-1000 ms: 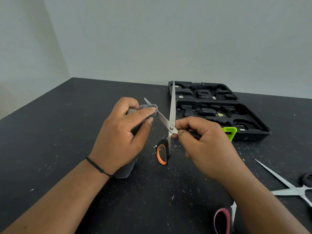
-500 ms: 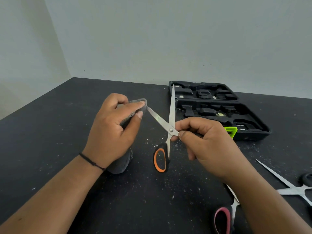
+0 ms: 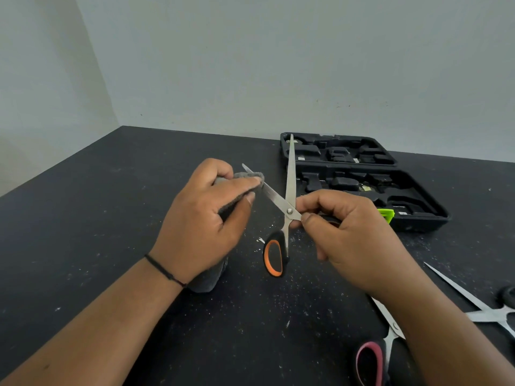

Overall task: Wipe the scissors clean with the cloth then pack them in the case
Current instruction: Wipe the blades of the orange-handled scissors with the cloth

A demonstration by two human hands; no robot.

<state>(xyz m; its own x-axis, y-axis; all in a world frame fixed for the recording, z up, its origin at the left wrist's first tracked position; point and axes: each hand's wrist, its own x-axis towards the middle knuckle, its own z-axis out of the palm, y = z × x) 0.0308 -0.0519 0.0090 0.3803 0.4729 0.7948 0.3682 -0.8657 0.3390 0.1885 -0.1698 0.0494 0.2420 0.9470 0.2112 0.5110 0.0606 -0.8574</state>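
Hands mid-wipe: the left hand [image 3: 206, 218] pinches the cloth [image 3: 245, 176] round one blade, the right hand [image 3: 348, 235] grips the open scissors [image 3: 289, 196] at the pivot. Case [image 3: 418, 201] lies open and bare beyond — two more pairs wait on the tabletop [image 3: 111, 218], so packing isn't begun.

A black, white-flecked table [image 3: 111, 218] bears an open black case [image 3: 412, 196] (green latch [image 3: 386, 215] at its near edge), pink-handled scissors [image 3: 379, 355] and open steel scissors [image 3: 479, 310] at the right edge.
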